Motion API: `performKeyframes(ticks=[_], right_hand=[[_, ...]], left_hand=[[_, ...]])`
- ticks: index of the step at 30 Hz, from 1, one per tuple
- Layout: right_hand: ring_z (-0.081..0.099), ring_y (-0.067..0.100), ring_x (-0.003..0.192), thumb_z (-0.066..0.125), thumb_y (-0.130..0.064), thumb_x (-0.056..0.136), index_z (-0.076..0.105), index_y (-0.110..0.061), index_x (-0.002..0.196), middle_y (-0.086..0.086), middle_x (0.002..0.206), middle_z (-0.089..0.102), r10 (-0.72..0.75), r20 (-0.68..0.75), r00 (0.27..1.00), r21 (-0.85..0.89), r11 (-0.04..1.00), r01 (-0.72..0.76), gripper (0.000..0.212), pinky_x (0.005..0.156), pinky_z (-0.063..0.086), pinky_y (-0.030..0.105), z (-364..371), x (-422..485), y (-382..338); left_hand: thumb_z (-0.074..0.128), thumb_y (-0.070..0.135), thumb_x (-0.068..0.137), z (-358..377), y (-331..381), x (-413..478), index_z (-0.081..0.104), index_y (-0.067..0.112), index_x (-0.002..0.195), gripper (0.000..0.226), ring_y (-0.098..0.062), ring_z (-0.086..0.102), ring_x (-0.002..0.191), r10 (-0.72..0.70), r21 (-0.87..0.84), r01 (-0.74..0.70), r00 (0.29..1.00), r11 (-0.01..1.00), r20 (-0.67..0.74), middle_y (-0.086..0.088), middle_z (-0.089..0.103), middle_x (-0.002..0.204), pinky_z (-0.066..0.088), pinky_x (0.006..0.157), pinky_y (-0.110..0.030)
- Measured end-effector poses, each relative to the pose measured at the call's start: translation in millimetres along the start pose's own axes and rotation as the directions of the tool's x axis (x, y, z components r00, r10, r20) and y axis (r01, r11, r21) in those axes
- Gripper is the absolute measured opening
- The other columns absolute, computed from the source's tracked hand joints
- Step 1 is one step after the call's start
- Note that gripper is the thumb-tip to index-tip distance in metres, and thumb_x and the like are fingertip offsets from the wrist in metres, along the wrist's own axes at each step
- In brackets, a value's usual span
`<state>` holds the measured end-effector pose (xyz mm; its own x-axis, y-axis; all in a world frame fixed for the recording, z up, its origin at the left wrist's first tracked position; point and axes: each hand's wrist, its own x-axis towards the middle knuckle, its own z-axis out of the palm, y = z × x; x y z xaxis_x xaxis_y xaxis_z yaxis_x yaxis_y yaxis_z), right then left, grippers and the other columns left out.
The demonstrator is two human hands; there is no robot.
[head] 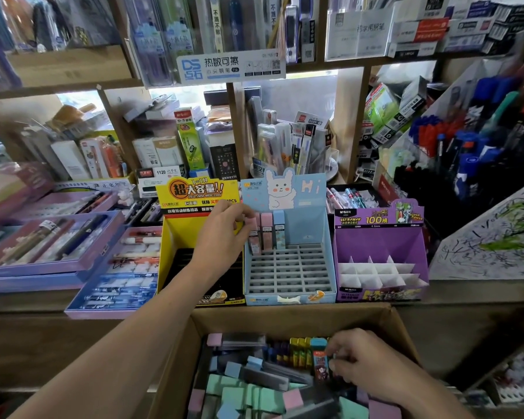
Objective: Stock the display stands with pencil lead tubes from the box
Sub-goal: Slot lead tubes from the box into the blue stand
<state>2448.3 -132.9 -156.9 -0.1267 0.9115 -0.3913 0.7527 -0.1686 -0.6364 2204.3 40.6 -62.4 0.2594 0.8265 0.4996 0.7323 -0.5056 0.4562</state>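
Three display stands sit side by side on the counter: a yellow stand (176, 237), a blue rabbit stand (303, 276) with a grid of slots, and a purple stand (378, 246) with white dividers. My left hand (224, 234) pinches a pink lead tube (254, 234) at the blue stand's back-left slots, beside a pink tube (266, 231) and a blue tube (279, 229) standing there. Below, a cardboard box (176, 358) holds several tubes in pink, mint, blue and grey. My right hand (360, 358) grips a blue-capped tube (319, 362) inside the box.
Purple trays of pens (52, 246) lie left of the stands. Wooden shelves packed with stationery rise behind. A slanted rack of markers (466, 140) and a scribbled test pad (493, 237) stand at the right.
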Motion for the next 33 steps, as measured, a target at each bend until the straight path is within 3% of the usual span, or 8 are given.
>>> performKeyframes(ticks=[5, 10, 13, 19, 23, 27, 30, 33], right_hand=[[0.071, 0.001, 0.082, 0.070, -0.023, 0.095, 0.071, -0.029, 0.109, -0.008, 0.088, 0.077, -0.004, 0.003, 1.000, 0.005, 1.000, 0.004, 0.015, 0.072, 0.055, 0.017, 1, 2, 1], [0.070, 0.001, 0.078, 0.069, -0.023, 0.096, 0.068, -0.034, 0.103, -0.009, 0.083, 0.076, -0.025, -0.009, 1.000, 0.030, 0.999, 0.025, 0.012, 0.064, 0.051, 0.015, 2, 1, 3], [0.070, 0.006, 0.079, 0.068, -0.023, 0.097, 0.069, -0.032, 0.105, -0.005, 0.085, 0.076, -0.034, -0.024, 0.999, 0.053, 0.998, 0.035, 0.013, 0.068, 0.056, 0.022, 5, 2, 3], [0.070, 0.002, 0.078, 0.069, -0.022, 0.096, 0.069, -0.034, 0.105, -0.008, 0.083, 0.075, -0.096, -0.063, 0.993, 0.073, 0.992, 0.100, 0.015, 0.070, 0.055, 0.020, 9, 1, -9], [0.068, -0.002, 0.089, 0.071, -0.026, 0.094, 0.069, -0.033, 0.113, -0.011, 0.094, 0.074, -0.116, -0.014, 0.993, 0.040, 0.992, 0.116, 0.021, 0.080, 0.056, 0.019, 16, 0, -24], [0.063, -0.003, 0.101, 0.079, -0.038, 0.085, 0.066, -0.034, 0.123, -0.017, 0.109, 0.067, -0.161, 0.048, 0.986, -0.069, 0.984, 0.164, 0.040, 0.090, 0.056, 0.022, 24, 1, -36], [0.051, -0.002, 0.116, 0.076, -0.056, 0.079, 0.055, -0.034, 0.139, -0.022, 0.124, 0.052, -0.206, 0.104, 0.973, -0.188, 0.957, 0.222, 0.067, 0.099, 0.048, 0.025, 31, 4, -42], [0.028, 0.009, 0.143, 0.078, -0.056, 0.076, 0.034, -0.035, 0.153, -0.017, 0.149, 0.033, -0.181, 0.196, 0.964, -0.305, 0.923, 0.236, 0.091, 0.112, 0.034, 0.028, 37, 9, -42]], left_hand=[[0.071, 0.022, 0.092, 0, 3, -1, 0.066, 0.027, 0.104, 0.014, -0.007, 0.053, 0.077, -0.012, -0.016, 0.012, 1.000, 1.000, -0.002, 0.007, 0.051, 0.098, 0.053, 0.070, -0.032], [0.071, 0.025, 0.093, -4, 4, -10, 0.064, 0.027, 0.112, 0.021, -0.006, 0.052, 0.077, -0.060, -0.123, 0.058, 0.998, 0.991, -0.020, 0.006, 0.055, 0.097, 0.041, 0.067, -0.015], [0.073, 0.015, 0.090, -13, 7, -35, 0.063, 0.030, 0.103, 0.023, -0.007, 0.053, 0.081, -0.082, -0.171, 0.073, 0.995, 0.983, -0.048, 0.009, 0.055, 0.094, 0.042, 0.066, -0.008], [0.072, 0.010, 0.089, -25, 15, -116, 0.066, 0.030, 0.095, 0.021, -0.006, 0.057, 0.081, -0.166, -0.291, 0.202, 0.976, 0.935, 0.143, 0.011, 0.062, 0.090, 0.048, 0.070, -0.013], [0.074, 0.016, 0.089, -25, 15, -158, 0.067, 0.030, 0.100, 0.020, -0.004, 0.060, 0.081, -0.236, -0.247, 0.353, 0.885, 0.903, 0.402, 0.011, 0.065, 0.088, 0.049, 0.068, -0.014], [0.076, 0.032, 0.086, -22, 6, -186, 0.062, 0.036, 0.112, 0.029, 0.003, 0.058, 0.091, -0.272, -0.104, 0.418, 0.740, 0.902, 0.615, 0.016, 0.062, 0.100, 0.048, 0.071, -0.011], [0.075, 0.039, 0.084, -17, 2, -197, 0.057, 0.040, 0.123, 0.044, 0.004, 0.054, 0.101, -0.296, -0.016, 0.417, 0.672, 0.909, 0.679, 0.020, 0.056, 0.110, 0.046, 0.073, -0.010], [0.075, 0.042, 0.081, -12, 1, -203, 0.053, 0.042, 0.128, 0.052, -0.002, 0.053, 0.110, -0.317, 0.025, 0.427, 0.631, 0.904, 0.708, 0.016, 0.052, 0.120, 0.048, 0.085, -0.017]])
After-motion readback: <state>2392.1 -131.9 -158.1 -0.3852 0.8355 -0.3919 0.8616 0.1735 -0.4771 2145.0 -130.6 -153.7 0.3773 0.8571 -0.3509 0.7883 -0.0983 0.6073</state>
